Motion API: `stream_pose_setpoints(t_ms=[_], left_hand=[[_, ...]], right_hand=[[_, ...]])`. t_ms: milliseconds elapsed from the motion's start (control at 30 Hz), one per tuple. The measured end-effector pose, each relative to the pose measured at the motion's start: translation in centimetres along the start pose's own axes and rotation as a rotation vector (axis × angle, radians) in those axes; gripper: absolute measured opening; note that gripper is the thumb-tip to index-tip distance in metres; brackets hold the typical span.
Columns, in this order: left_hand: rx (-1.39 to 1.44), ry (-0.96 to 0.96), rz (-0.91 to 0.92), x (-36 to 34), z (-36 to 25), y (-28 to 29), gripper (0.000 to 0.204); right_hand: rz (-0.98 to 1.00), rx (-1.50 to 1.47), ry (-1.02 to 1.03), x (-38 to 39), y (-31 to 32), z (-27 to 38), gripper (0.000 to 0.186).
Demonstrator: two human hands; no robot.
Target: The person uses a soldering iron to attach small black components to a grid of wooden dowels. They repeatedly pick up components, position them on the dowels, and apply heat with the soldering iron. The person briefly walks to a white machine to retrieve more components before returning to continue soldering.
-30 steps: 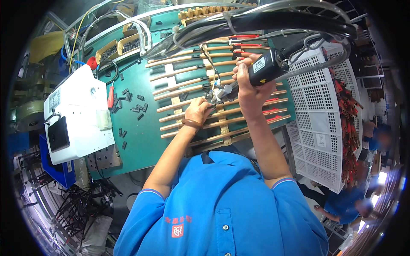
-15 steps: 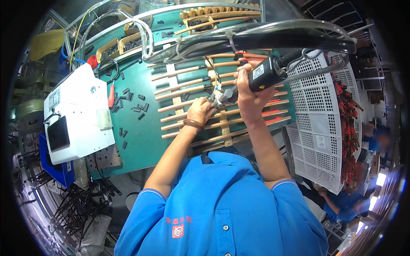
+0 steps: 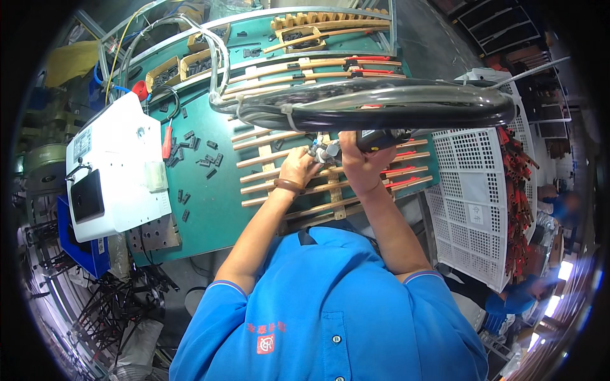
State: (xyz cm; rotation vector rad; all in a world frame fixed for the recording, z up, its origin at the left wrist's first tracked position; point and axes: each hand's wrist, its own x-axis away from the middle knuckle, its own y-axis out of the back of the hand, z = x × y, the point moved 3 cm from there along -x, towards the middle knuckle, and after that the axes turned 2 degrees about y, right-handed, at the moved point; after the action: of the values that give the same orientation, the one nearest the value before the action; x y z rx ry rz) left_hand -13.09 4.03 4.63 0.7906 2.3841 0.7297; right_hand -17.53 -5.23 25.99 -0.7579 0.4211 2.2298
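My right hand (image 3: 365, 166) is wrapped round a black handheld power screwdriver (image 3: 375, 140), its metal nose (image 3: 325, 152) pointing left. Just left of that nose, my left hand (image 3: 298, 166) has its fingers pinched together over the rods; whatever they hold is too small and covered to make out. Light wooden rods (image 3: 257, 201) lie side by side across the green table (image 3: 210, 219), several with red right ends (image 3: 406, 183). On the far rods sit small black fittings (image 3: 350, 64). A thick bundle of clear and black hoses (image 3: 381, 114) hangs over the rods and hides part of the screwdriver.
Loose black fittings (image 3: 210, 159) lie left of the rods, near a red-handled tool (image 3: 167, 143). A white machine (image 3: 121, 171) stands farther left. Cardboard boxes (image 3: 163, 75) of black parts line the back. White perforated crates (image 3: 467, 209) stand at the right; another person (image 3: 518, 298) is beyond.
My right hand and the screwdriver have moved left and nearer to me, and the hose bundle has swung nearer, over the rods. My left hand has barely shifted.
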Motion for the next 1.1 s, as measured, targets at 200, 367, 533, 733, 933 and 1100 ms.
stream_pose_setpoints(t_ms=[200, 367, 533, 733, 933, 1100], left_hand=[[0.033, 0.046, 0.038, 0.2, 0.3, -0.2, 0.024], [0.013, -0.021, -0.049, 0.4, 0.2, -0.1, 0.023], [0.009, 0.007, -0.011, 0.2, 0.3, -0.4, 0.028], [0.080, -0.084, -0.029, 0.2, 0.1, 0.7, 0.030], [-0.056, 0.164, -0.327, 2.8, 0.4, 9.0, 0.024], [-0.323, 0.677, -0.608, 9.9, 12.2, 16.6, 0.028]], right_hand=[[-0.046, -0.093, -0.077, 0.6, 0.1, -1.0, 0.013], [-0.032, -0.126, -0.033, 0.8, -0.4, 0.0, 0.013], [-0.068, -0.128, -0.089, 1.1, -0.2, -2.1, 0.016], [-0.159, -0.249, -0.222, -3.5, 0.9, 0.8, 0.025], [-0.127, -0.193, -0.172, -6.9, 3.4, 5.1, 0.030], [-0.086, -0.143, -0.192, -5.1, 4.5, 4.6, 0.027]])
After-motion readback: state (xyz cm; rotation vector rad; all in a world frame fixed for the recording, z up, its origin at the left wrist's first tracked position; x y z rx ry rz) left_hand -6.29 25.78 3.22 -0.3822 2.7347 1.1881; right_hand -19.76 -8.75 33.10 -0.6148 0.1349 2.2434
